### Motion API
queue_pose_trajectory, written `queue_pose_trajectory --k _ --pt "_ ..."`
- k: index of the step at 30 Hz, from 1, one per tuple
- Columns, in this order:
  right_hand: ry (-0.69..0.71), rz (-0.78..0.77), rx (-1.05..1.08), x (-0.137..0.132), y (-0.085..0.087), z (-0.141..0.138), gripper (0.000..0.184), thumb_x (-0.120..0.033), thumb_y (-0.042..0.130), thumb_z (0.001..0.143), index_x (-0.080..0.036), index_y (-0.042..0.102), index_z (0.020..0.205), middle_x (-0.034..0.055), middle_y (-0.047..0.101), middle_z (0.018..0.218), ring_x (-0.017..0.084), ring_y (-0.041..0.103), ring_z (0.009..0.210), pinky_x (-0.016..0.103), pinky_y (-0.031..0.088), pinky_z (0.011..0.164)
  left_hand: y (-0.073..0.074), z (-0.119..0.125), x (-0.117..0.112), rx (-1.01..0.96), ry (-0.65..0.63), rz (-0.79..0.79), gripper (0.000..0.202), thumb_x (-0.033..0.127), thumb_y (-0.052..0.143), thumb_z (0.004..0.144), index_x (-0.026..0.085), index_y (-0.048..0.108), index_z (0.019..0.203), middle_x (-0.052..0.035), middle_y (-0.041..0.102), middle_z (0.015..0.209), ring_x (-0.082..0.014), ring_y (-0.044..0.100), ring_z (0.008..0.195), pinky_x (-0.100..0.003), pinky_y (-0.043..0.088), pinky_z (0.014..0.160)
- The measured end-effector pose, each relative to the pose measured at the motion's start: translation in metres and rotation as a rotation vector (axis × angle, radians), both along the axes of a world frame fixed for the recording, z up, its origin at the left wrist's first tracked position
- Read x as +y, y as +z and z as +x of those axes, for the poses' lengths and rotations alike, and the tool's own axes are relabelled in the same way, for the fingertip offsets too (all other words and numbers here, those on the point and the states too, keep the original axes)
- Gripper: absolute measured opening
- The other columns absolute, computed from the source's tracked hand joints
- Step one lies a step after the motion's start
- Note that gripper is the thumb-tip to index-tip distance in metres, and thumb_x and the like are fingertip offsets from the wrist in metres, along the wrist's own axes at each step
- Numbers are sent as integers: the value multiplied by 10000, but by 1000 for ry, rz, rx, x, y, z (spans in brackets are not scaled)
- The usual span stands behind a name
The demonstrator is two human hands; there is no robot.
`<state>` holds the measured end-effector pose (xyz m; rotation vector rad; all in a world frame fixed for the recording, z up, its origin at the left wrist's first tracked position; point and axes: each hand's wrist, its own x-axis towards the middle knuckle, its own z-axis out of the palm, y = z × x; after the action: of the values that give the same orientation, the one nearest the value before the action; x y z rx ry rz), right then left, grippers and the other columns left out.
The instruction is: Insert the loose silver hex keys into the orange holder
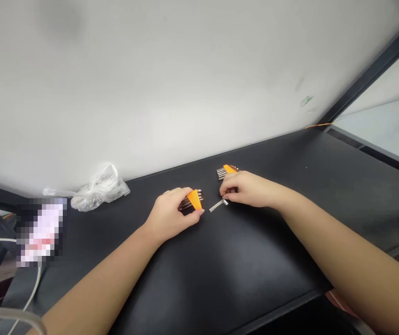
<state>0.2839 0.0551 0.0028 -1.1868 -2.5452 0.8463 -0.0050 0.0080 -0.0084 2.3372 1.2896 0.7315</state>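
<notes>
The left hand [169,215] is clamped on a hex key set [191,202], thumb over the top and fingers curled under its orange holder, with the steel keys pointing toward the right hand. The right hand [246,188] is curled, its fingertips [224,195] drawn together at the short end of a loose L-shaped hex key [218,205]. They seem to touch it, but I can't tell whether they grip it. That key lies on the table between the two hands, nearer the right one. A second hex key set [226,170], also with an orange holder, lies just beyond the right hand. The black table [255,279] runs along a white panel [150,83]. Farther left on the table sit a crumpled clear plastic bag [100,190] and a pixelated object [41,231], too blurred to tell, with a white cable [35,288] running down near it.
</notes>
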Motion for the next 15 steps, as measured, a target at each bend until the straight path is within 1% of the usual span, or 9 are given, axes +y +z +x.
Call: queue_pose_trajectory --k 4,9,12,15 --pt "-24 -10 -13 -1 -1 -1 154 -183 586 848 -229 730 879 24 718 901 168 612 760 310 450 716 0 1 0 4 -4 -6 385 428 727 831 241 666 1162 -18 670 892 -174 629 788 -300 524 733" --pt "-8 -45 -35 -4 5 -4 156 -177 580 840 -227 718 892 25 703 917 168 603 785 303 447 733 1 0 0 8 -6 -6 380 428 728 833 242 664 1158 -15 668 885 -168 626 774 -296 521 733" --pt "-19 -4 -88 -5 6 -7 125 -156 577 823 -217 684 844 22 676 910 160 590 783 287 434 722 1 1 0 15 -8 -1 377 415 732 829 240 662 1155 -15 670 892 -167 623 774 -297 518 741" --pt "-91 47 -180 -8 3 -8 58 -153 612 791 -203 629 768 24 652 866 154 563 726 280 403 653 1 1 0 16 -5 -2 385 414 736 827 238 660 1161 -16 673 897 -169 621 778 -301 519 750"
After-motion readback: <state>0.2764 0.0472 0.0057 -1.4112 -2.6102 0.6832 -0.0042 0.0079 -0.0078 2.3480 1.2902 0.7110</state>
